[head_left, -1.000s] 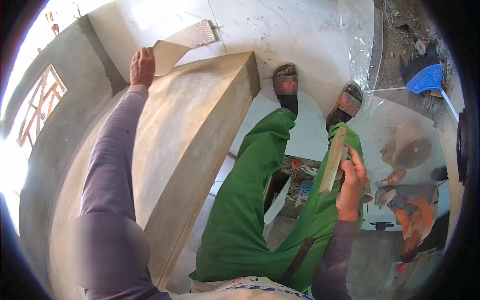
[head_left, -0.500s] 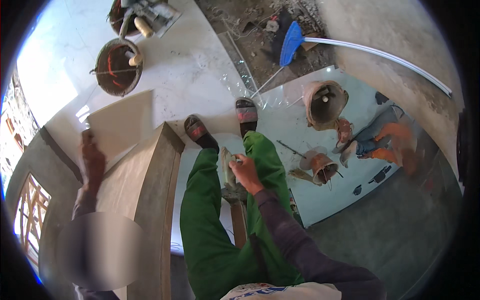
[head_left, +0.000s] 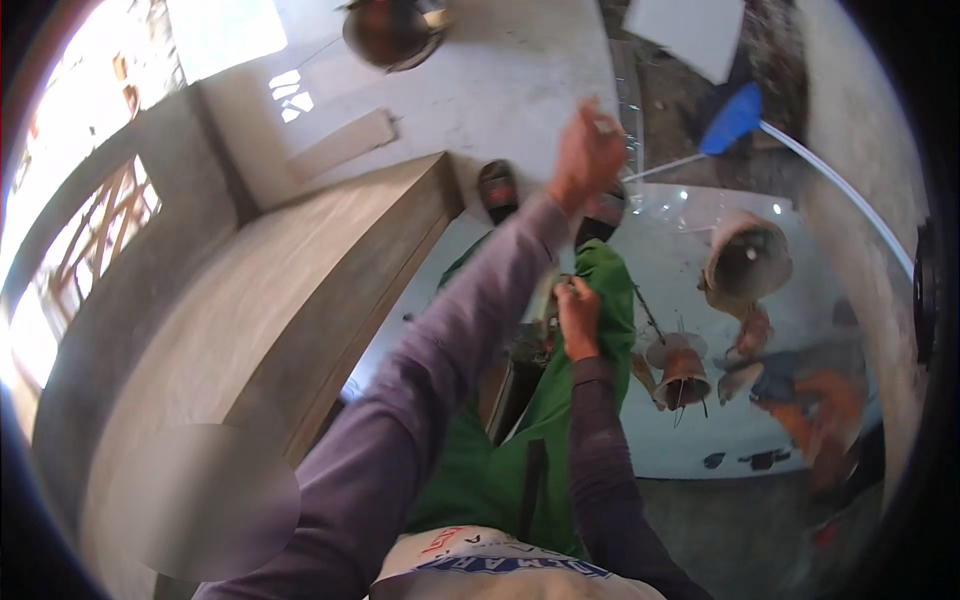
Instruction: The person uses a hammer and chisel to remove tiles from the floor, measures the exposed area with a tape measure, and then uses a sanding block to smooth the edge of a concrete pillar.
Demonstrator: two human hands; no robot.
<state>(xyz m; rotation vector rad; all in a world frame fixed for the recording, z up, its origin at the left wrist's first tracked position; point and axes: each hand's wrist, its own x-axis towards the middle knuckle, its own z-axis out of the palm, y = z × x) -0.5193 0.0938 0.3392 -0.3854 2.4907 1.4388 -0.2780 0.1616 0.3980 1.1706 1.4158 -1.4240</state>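
My left hand [head_left: 588, 158] is stretched out ahead, above the shoe on my right foot. Its fingers look loosely curled, but blur hides whether anything is between them. Beyond it a white rectangular board [head_left: 690, 35] shows over the rubble, apart from the hand; whether it is in the air or lying down I cannot tell. My right hand [head_left: 577, 315] is closed between my knees, by my right thigh. It grips a flat pale hand tool [head_left: 552, 305], apparently a plastering float, mostly hidden by my fingers and left arm.
A raised concrete ledge [head_left: 330, 270] runs along my left, with a beige strip [head_left: 345, 145] beyond. A dark bucket [head_left: 390, 35] stands ahead. On the right are a blue broom head [head_left: 735, 118], a large bucket [head_left: 748, 255], a smaller pot [head_left: 683, 372], and a person in orange [head_left: 825, 400].
My left hand has swung from the far left across to the centre. The white board, earlier beside that hand, now shows at the upper right. My view has turned left; the right hand keeps its grip.
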